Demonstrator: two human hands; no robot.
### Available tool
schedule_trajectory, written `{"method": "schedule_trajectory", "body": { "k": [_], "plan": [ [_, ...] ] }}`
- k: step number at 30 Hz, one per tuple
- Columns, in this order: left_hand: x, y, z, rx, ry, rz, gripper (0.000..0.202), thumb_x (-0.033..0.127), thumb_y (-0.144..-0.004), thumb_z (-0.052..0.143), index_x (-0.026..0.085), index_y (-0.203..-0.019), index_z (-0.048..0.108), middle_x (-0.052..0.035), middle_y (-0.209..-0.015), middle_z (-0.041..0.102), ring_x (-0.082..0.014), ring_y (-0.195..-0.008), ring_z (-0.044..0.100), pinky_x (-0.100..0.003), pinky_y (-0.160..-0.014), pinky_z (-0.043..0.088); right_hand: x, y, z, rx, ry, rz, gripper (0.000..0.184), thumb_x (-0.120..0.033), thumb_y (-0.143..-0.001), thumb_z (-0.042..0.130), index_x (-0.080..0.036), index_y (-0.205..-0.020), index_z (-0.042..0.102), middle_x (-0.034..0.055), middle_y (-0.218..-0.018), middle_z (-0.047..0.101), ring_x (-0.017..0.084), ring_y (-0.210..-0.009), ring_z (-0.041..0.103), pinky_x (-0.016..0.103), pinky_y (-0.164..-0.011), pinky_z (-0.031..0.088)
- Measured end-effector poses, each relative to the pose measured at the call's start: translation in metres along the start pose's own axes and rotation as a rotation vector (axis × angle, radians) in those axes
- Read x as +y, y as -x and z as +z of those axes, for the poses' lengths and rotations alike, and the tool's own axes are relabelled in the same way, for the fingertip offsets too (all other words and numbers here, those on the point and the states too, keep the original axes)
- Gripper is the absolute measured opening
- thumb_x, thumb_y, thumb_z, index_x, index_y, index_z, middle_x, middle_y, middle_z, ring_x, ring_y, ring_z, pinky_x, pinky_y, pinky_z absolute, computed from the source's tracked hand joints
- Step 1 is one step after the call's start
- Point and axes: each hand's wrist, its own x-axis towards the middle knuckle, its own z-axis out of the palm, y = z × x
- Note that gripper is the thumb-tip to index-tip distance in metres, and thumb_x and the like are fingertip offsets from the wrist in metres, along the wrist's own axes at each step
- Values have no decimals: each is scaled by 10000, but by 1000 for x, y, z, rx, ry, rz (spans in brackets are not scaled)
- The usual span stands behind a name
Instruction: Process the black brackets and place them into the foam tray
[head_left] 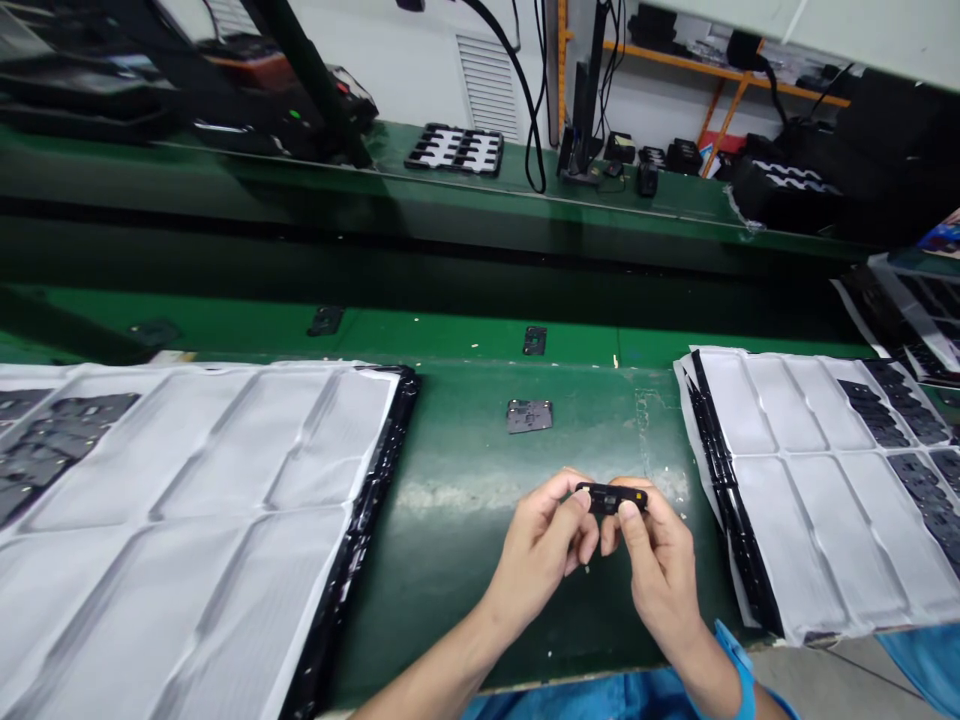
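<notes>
Between both hands I hold a small black plastic part [611,498], tilted up above the green mat. My left hand [541,540] pinches its left end between thumb and fingers. At its right end, near a small yellow spot, my right hand [656,550] grips it the same way. A flat dark grey plate-like part [529,416] lies on the mat just beyond my hands. Farther off, a similar dark part [535,341] rests on the green strip. The underside of the held part is hidden by my fingers.
On the left stands a stack of trays [225,440] lined with white sheet, dark parts [67,440] in its far-left pockets. A similar stack [795,490] is at right. Another dark part [325,320] lies on the strip. A raised shelf [450,185] crosses behind, bearing a black-and-white tray [455,150].
</notes>
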Motion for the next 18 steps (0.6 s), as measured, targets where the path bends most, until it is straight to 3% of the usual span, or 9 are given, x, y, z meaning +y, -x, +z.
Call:
{"method": "schedule_trajectory", "body": {
  "k": [9, 15, 18],
  "plan": [
    [4, -3, 1, 13, -1, 13, 308, 490, -953, 579, 191, -876, 569, 64, -507, 531, -77, -420, 384, -174, -420, 251, 2, 3, 1, 26, 47, -42, 232, -327, -1088, 484, -202, -1002, 659, 29, -840, 660, 166, -673, 615, 298, -695, 495],
    [0, -6, -2, 34, 29, 17, 288, 463, -959, 554, 185, -889, 587, 84, -486, 474, -75, -416, 343, -181, -440, 234, 5, 3, 0, -4, 82, -101, 291, -274, -1092, 464, -210, -860, 629, 55, -928, 655, 180, -759, 635, 322, -760, 495],
    [-4, -7, -4, 28, 35, 34, 272, 437, -966, 541, 184, -883, 594, 84, -492, 470, -78, -424, 340, -191, -456, 249, 7, 3, 1, -15, 71, -115, 270, -261, -1100, 447, -209, -915, 638, 45, -931, 641, 169, -753, 631, 308, -758, 493]
  ]
}}
